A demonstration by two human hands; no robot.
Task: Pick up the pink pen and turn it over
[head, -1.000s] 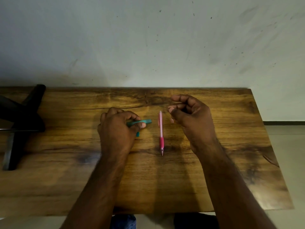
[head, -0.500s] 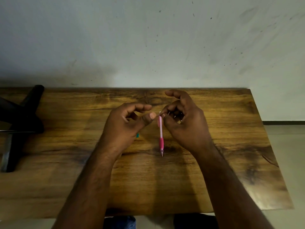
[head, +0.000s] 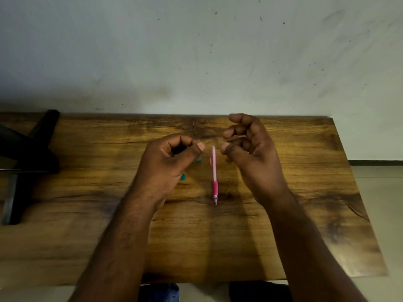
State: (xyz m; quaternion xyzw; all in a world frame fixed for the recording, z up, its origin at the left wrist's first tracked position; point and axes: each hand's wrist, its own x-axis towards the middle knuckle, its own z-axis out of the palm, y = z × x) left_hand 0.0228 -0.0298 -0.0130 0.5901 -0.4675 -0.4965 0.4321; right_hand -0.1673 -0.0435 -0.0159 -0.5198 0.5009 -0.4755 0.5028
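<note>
Pen (head: 214,171) as the landmark: a pink pen lies flat on the wooden table (head: 305,214), its long axis running away from the person, darker pink grip and tip at the near end, pale barrel at the far end; neither hand touches it. Left hand (head: 168,164) hovers just left of the pen, fingers curled loosely inward, thumb stretched toward the pen's far end but short of it; whether the fingers close on anything cannot be told, since the hollow of the hand is in shadow. Under this hand, left of the pen, 2 small patches of a teal thing (head: 182,177) show on the table, 1 by the heel of the thumb and 1 further from the person under the thumb; most of it is hidden by the hand, so its shape is unclear, and contact between hand and teal thing cannot be told. Right hand (head: 250,153) hovers just right of the pen's far end, fingers bent and spread apart, thumb tip pointing at the pen with a small gap; it grips nothing. Both forearms reach in from the near edge of the table, 1 on each side of the pen. Well left of the pen, at the table's left edge, stands a black stand (head: 28,158) with angled legs; beyond the pen's far end rises a pale, speckled wall (head: 196,51).
</note>
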